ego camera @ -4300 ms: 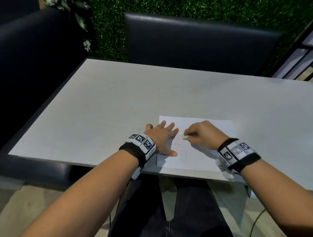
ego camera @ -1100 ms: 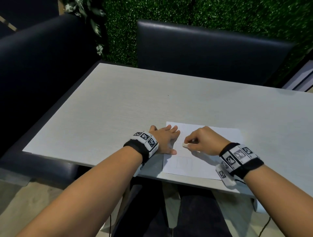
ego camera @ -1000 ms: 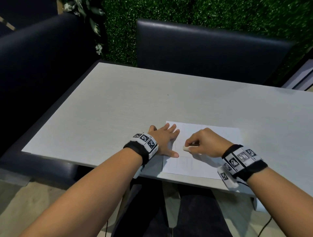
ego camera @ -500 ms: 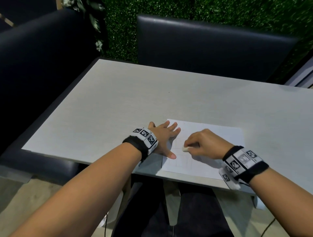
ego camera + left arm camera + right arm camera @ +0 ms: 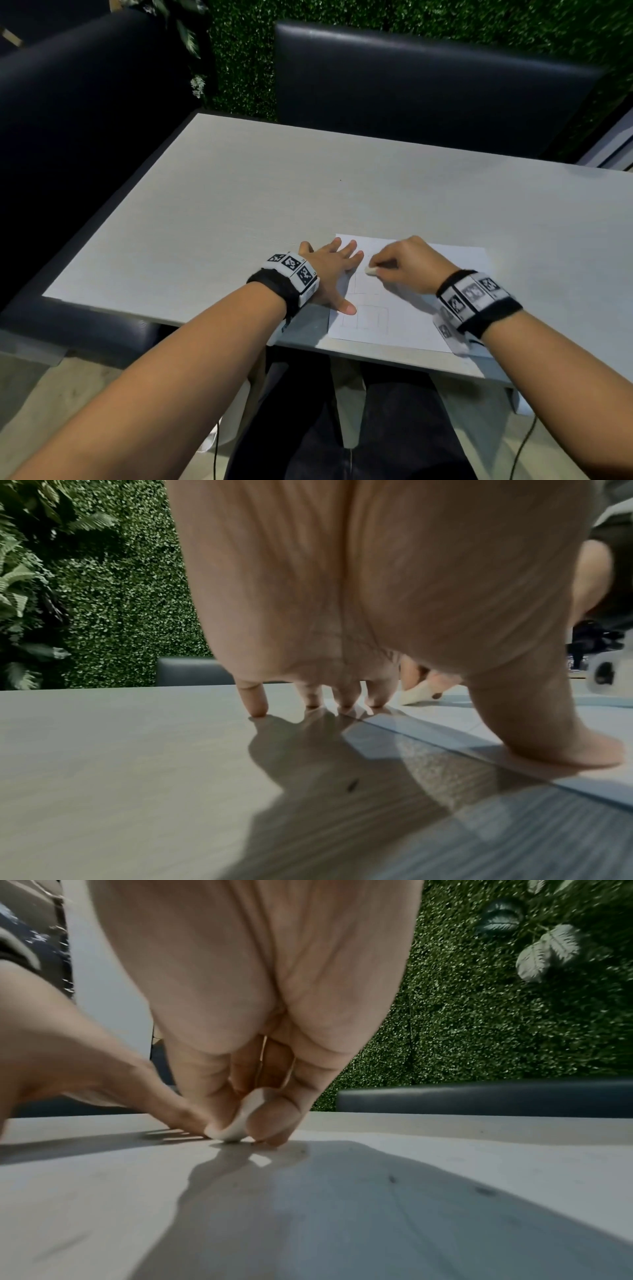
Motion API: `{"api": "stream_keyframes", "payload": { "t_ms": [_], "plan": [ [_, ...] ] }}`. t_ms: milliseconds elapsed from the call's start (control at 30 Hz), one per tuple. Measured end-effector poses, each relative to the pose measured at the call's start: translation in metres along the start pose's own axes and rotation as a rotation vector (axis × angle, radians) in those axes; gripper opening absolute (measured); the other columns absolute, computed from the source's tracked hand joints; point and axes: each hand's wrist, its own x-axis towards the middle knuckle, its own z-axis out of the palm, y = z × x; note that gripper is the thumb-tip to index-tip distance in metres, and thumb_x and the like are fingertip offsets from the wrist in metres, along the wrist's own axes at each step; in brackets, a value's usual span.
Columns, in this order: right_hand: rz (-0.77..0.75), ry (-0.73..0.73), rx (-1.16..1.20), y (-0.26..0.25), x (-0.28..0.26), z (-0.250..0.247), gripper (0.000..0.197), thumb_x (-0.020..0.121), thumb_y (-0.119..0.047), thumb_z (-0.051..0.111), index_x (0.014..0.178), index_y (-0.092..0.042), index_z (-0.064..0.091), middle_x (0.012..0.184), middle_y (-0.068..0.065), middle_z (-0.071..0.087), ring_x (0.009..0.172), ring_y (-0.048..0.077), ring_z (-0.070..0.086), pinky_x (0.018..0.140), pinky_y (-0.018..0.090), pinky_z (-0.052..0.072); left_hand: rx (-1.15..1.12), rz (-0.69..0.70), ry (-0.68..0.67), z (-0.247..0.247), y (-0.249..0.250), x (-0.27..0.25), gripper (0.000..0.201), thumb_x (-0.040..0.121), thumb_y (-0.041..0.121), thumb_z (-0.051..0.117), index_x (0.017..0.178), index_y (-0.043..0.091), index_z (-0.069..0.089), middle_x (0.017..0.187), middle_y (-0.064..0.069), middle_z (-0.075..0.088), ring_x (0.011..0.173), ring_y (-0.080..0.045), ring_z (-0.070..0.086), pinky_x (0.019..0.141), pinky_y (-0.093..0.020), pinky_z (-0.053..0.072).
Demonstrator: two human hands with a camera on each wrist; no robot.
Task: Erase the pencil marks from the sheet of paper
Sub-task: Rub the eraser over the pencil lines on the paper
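A white sheet of paper (image 5: 428, 329) lies near the front edge of the grey table (image 5: 239, 212). Faint pencil squares (image 5: 371, 318) show on its lower left part. My left hand (image 5: 332, 274) lies flat with spread fingers on the sheet's left edge, thumb (image 5: 548, 739) and fingertips (image 5: 346, 704) pressing down. My right hand (image 5: 407, 263) pinches a small white eraser (image 5: 370, 270) between thumb and fingers, its tip touching the paper (image 5: 445, 1191). The eraser (image 5: 240, 1121) also shows in the right wrist view, and the eraser (image 5: 419, 695) lies just past my left fingers.
Dark padded seats stand behind the table (image 5: 428, 78) and at its left (image 5: 85, 120). A green hedge wall (image 5: 342, 13) fills the background. Small eraser crumbs (image 5: 483, 1191) lie on the sheet. The table's front edge (image 5: 394, 359) runs right under my wrists.
My right hand has slid the eraser up the sheet from its lower position half a second ago. The left hand stays pressed on the paper's left edge. The head view shifted slightly.
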Motion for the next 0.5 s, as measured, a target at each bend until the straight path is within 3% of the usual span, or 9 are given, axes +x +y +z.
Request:
{"api": "stream_keyframes", "payload": {
  "t_ms": [100, 267, 400, 500],
  "plan": [
    [0.023, -0.006, -0.053, -0.003, 0.008, 0.001, 0.016, 0.094, -0.028, 0.067, 0.101, -0.023, 0.08, 0.09, -0.007, 0.077, 0.087, 0.015, 0.067, 0.079, 0.025, 0.048, -0.01, -0.003, 0.0, 0.0, 0.0, -0.001, 0.124, 0.075, 0.086, 0.059, 0.163, 0.032, -0.009, 0.171, 0.011, -0.014, 0.159, -0.019, -0.008, 0.116, -0.062, 0.019],
    [-0.102, -0.136, -0.01, -0.023, -0.025, 0.014, 0.013, 0.09, -0.026, 0.069, 0.097, -0.024, 0.079, 0.085, -0.01, 0.072, 0.078, 0.008, 0.063, 0.076, 0.024, 0.049, -0.044, 0.006, 0.004, 0.0, -0.001, -0.002, 0.123, 0.076, 0.083, 0.063, 0.164, 0.032, -0.007, 0.171, 0.012, -0.015, 0.158, -0.018, -0.009, 0.118, -0.061, 0.015],
    [-0.015, -0.004, -0.025, -0.011, 0.0, 0.007, 0.015, 0.095, -0.028, 0.066, 0.099, -0.022, 0.079, 0.088, -0.008, 0.074, 0.083, 0.014, 0.065, 0.078, 0.027, 0.049, -0.072, 0.014, 0.033, 0.002, -0.002, -0.002, 0.126, 0.073, 0.085, 0.063, 0.164, 0.03, -0.004, 0.172, 0.012, -0.011, 0.159, -0.017, -0.007, 0.116, -0.059, 0.017],
    [0.02, 0.001, -0.019, -0.008, 0.01, 0.005, 0.016, 0.095, -0.028, 0.066, 0.101, -0.022, 0.079, 0.09, -0.007, 0.075, 0.087, 0.014, 0.066, 0.081, 0.026, 0.05, -0.083, 0.007, 0.04, 0.001, -0.003, -0.004, 0.129, 0.072, 0.086, 0.063, 0.164, 0.028, -0.005, 0.172, 0.013, -0.01, 0.159, -0.016, -0.007, 0.116, -0.058, 0.017]
  ]
}}
